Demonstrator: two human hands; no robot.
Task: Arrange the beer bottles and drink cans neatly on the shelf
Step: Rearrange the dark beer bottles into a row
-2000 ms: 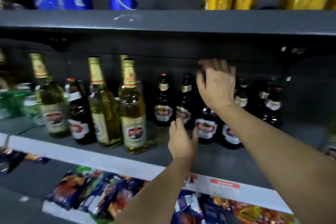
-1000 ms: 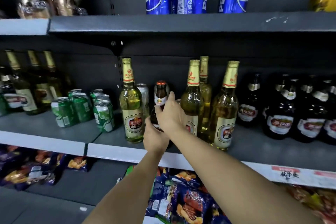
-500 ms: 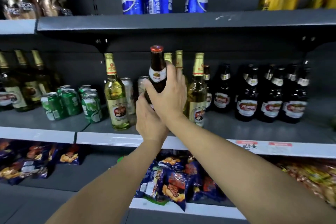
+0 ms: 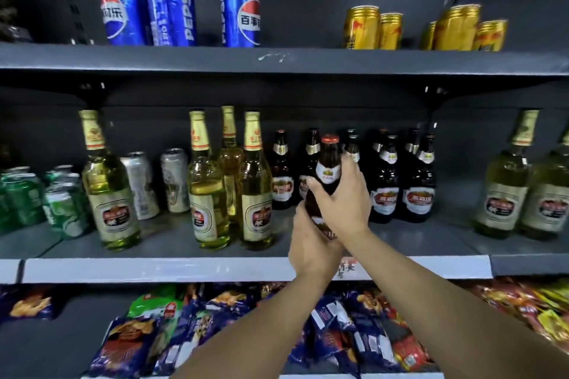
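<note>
Both hands hold one dark brown beer bottle (image 4: 328, 160) with a red cap, upright, just in front of the row of dark brown bottles (image 4: 418, 181) on the middle shelf (image 4: 172, 268). My right hand (image 4: 341, 197) wraps its shoulder and body. My left hand (image 4: 311, 243) cups its base from below. Left of it stand three tall clear bottles of golden beer (image 4: 255, 181), and a fourth tall golden bottle (image 4: 106, 181) stands further left.
Silver cans (image 4: 174, 178) and green cans (image 4: 61, 203) stand at the shelf's left. Two pale tall bottles (image 4: 508, 188) stand at the right. Blue Pepsi cans (image 4: 172, 9) and gold cans (image 4: 363, 28) fill the upper shelf. Snack bags (image 4: 172, 326) lie below.
Both hands have carried the red-capped brown bottle rightward, from among the golden bottles to in front of the dark bottle row. The view has shifted to the right with it.
</note>
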